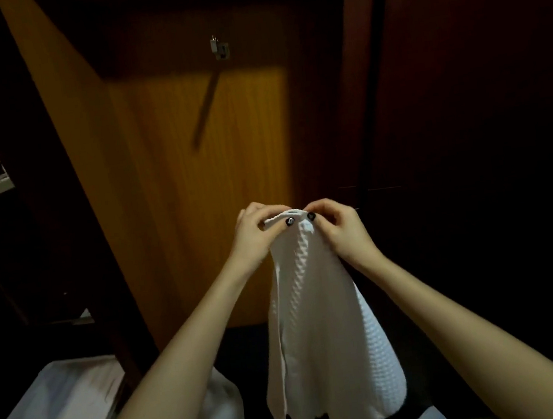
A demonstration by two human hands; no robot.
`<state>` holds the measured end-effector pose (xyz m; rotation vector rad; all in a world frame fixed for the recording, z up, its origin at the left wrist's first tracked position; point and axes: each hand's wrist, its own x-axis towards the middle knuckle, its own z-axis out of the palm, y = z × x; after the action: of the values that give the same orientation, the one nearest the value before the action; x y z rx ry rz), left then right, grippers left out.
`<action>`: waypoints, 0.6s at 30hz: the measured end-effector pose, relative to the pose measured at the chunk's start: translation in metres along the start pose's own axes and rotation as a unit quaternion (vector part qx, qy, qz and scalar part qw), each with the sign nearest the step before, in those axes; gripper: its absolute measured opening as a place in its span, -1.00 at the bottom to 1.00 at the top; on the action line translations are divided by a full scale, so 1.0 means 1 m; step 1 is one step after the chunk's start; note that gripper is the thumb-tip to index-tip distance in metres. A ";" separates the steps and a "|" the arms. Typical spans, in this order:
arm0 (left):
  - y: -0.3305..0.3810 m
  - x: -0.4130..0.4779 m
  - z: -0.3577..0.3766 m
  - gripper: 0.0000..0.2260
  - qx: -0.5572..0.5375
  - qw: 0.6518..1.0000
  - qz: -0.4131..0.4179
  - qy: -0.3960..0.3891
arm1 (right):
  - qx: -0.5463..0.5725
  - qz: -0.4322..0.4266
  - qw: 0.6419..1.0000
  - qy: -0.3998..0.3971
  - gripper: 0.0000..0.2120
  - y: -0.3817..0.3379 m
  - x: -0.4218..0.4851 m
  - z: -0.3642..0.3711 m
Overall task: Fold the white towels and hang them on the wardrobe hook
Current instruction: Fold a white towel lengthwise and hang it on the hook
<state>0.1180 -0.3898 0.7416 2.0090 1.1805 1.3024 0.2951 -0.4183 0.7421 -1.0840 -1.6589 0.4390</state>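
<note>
White towel (317, 308) hangs from both raised hands, left hand (257, 234) and right hand (341, 227) pinching its top edge.

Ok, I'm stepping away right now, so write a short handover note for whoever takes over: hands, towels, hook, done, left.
Left hand: pinches the top edge of the white towel.
Right hand: pinches the same edge, right beside it.
The towel hangs down, apparently folded, well below the hook, which is bare.
Done: this towel's fold, it seems.
Left: hang it on the hook, then deal with the white cloth lying low at left.
</note>
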 end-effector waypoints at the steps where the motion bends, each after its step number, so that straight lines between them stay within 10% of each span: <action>1: -0.001 0.003 -0.001 -0.86 0.012 1.000 0.005 0.003 | -0.003 -0.003 1.000 -0.009 -0.85 -0.001 0.004 -0.003; 18: 0.046 0.055 0.018 -0.89 -0.172 0.983 0.041 0.051 | 0.120 0.130 0.981 -0.082 -0.80 0.028 -0.003 -0.056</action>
<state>0.1630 -0.3657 0.7952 1.7715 0.8505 1.5483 0.3573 -0.4187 0.7405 -1.1092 -1.5610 0.8968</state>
